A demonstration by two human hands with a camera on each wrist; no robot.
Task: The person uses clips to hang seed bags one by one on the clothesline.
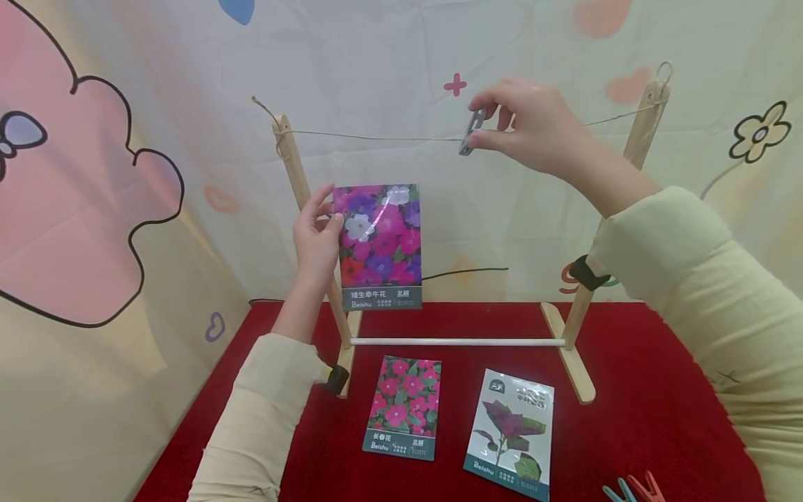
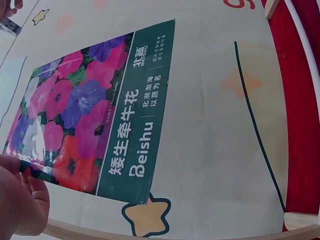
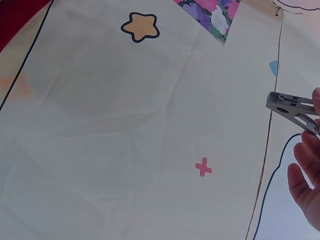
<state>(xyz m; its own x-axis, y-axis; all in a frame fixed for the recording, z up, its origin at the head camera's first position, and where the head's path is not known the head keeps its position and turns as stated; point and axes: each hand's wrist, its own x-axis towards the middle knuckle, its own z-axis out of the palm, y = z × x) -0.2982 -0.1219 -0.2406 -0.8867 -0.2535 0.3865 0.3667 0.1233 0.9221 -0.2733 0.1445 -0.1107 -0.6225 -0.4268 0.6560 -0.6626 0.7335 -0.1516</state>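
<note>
My left hand (image 1: 316,237) pinches the left edge of a flower seed packet (image 1: 380,240) and holds it upright, a little below the string (image 1: 376,137). Purple, pink, white and red blooms cover this packet, above a dark green label band. Higher up and to the right, my right hand (image 1: 536,129) grips a grey clothespin (image 1: 472,132) between thumb and fingers. In the right wrist view the clothespin's (image 3: 287,107) nose overlaps the string (image 3: 267,145). The packet's top edge sits apart from the clothespin.
The string spans two wooden posts (image 1: 646,125) joined low down by a white rod (image 1: 458,342). On the red cloth (image 1: 301,446) lie a pink-flower packet (image 1: 404,404) and a white packet with a purple-leaved plant (image 1: 511,432). Blue (image 1: 619,492) and red clothespins (image 1: 647,487) lie at front right.
</note>
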